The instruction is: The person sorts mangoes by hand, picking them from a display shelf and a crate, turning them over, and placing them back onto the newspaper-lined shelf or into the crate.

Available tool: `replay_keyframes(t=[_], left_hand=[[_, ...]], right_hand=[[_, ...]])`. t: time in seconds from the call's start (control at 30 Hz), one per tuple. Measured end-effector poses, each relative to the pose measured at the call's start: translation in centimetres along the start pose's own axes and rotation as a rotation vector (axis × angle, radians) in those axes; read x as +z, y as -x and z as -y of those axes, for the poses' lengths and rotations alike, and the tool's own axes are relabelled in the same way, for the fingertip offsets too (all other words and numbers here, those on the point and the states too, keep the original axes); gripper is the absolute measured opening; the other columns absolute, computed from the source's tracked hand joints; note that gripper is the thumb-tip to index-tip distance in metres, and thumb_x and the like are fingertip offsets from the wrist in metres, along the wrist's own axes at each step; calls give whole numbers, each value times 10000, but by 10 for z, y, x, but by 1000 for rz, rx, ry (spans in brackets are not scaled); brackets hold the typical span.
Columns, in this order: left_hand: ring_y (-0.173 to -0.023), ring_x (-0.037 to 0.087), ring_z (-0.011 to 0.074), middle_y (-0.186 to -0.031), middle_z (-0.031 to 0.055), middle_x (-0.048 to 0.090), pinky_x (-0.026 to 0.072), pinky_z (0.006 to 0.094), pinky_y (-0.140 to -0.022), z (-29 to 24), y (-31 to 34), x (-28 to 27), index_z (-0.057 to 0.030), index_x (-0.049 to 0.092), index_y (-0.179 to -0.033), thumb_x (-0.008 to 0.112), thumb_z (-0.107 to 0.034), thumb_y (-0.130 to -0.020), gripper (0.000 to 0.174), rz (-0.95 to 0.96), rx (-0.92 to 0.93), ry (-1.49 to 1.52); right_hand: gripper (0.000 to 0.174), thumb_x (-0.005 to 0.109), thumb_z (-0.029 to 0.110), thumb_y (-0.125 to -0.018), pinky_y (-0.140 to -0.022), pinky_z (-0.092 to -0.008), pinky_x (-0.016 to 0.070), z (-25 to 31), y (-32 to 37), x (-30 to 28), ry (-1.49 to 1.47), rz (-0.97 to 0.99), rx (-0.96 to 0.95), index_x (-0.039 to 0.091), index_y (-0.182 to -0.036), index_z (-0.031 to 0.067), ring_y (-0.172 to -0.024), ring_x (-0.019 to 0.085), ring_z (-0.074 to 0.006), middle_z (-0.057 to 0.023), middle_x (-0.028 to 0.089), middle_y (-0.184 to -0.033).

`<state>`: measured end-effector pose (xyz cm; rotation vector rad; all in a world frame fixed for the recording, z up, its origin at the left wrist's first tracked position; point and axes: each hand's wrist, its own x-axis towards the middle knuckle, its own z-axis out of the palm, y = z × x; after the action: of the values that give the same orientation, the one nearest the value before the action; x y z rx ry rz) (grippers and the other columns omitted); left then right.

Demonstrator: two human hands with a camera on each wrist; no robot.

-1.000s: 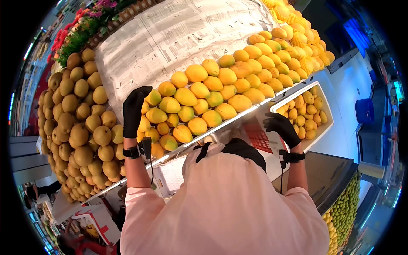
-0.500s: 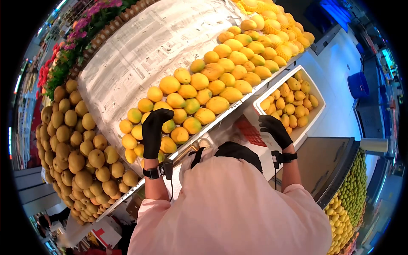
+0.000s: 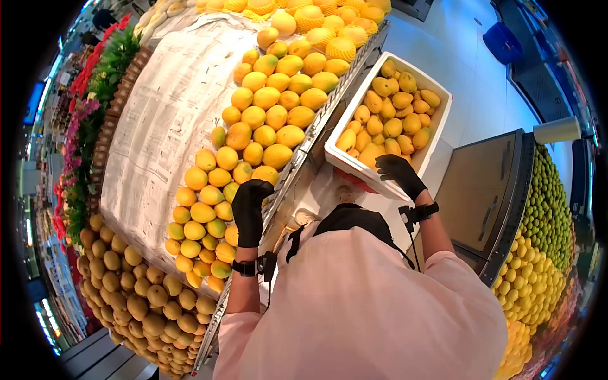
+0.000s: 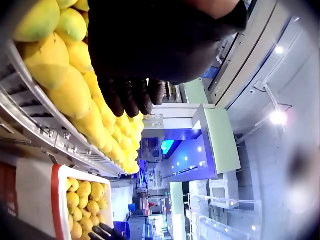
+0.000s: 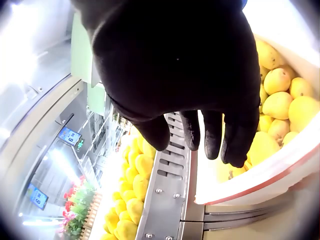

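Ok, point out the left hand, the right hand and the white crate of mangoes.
left hand [image 3: 249, 212], head view, back of the black glove.
right hand [image 3: 398, 174], head view, back of the glove.
white crate [image 3: 442, 126], head view, bare right-side wall.

Mangoes [image 3: 266, 120] on a shelf, a crate [image 3: 441, 126] to their right

My left hand [image 3: 248, 210] lies on the mangoes by the shelf's front rail [image 3: 303, 155]. Newspaper [image 3: 158, 126] lies behind them, with flowers [image 3: 81, 126] beyond it. My right hand [image 3: 398, 175] is over the crate's near rim, above the fruit in it.
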<state>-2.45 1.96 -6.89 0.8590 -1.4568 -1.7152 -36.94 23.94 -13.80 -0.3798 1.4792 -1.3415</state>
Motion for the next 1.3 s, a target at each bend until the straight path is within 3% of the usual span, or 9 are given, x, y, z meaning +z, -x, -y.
replay_keyframes(t=[0.17,0.2,0.3,0.4,0.63,0.9,1.07,1.17,1.3], left_hand=[[-893,642,198,-960,113,638,534,323,-840,3,-12,44,30,579,-996,433,-71,-978,178,44,10,-118],[-890,641,198,-962,113,638,534,323,-841,2,-12,50,28,581,-987,434,-70,-977,177,52,31,-193],[-840,649,203,-876,103,650,522,294,-791,15,-12,63,12,591,-946,443,-32,-961,155,52,136,-346],[-747,631,218,-742,89,623,491,288,-717,21,-10,76,1,582,-850,437,29,-935,171,63,238,-652],[-611,438,203,-648,65,431,418,349,-648,24,-6,99,-83,347,-672,360,-151,-997,332,4,-211,-19],[-590,428,198,-623,51,403,404,347,-620,24,-5,120,-99,358,-657,363,-206,-1011,370,-49,-250,132],[-594,464,196,-633,71,448,411,323,-603,20,3,123,-85,400,-686,358,-254,-1033,389,-112,-292,67],[-590,482,196,-642,100,490,418,308,-600,22,8,116,-51,448,-728,368,-229,-1025,355,-93,-274,150],[-611,490,210,-665,109,491,418,311,-596,13,17,120,-50,449,-745,359,-248,-1035,363,-152,-225,133]], right_hand=[[279,636,174,-874,-708,-264,545,-29,-6,-41,-59,-91,1,633,-1059,-36,-766,645,-143,-76,663,-892],[242,638,175,-871,-657,-272,550,-36,-9,-47,293,-72,-305,638,-988,-37,-684,647,-155,-79,665,-799],[227,639,199,-875,-609,-277,545,-54,-7,-61,-157,-281,1,633,-940,-18,-672,653,-166,-84,667,-786],[237,640,242,-886,-566,-279,532,-62,-11,-68,-151,-360,65,629,-909,6,-663,651,-160,-81,671,-793],[174,638,164,-856,-577,-269,528,-83,-18,-91,-173,-327,-6,663,-956,24,-661,635,-149,-70,673,-835],[182,640,163,-855,-594,-277,530,-66,-66,-112,17,-311,37,657,-972,24,-681,628,-135,-55,654,-824],[384,689,255,-781,-781,-346,506,-56,-124,-123,272,-389,-81,621,-1064,4,-849,652,-260,-150,668,-902],[410,713,258,-807,-755,-331,515,-32,-156,-121,573,-456,-244,598,-1122,22,-834,637,-234,-109,651,-930],[597,741,267,-763,-906,-410,483,-24,-213,-123,655,-512,-339,517,-1235,-23,-1076,593,-365,-255,614,-1138]])
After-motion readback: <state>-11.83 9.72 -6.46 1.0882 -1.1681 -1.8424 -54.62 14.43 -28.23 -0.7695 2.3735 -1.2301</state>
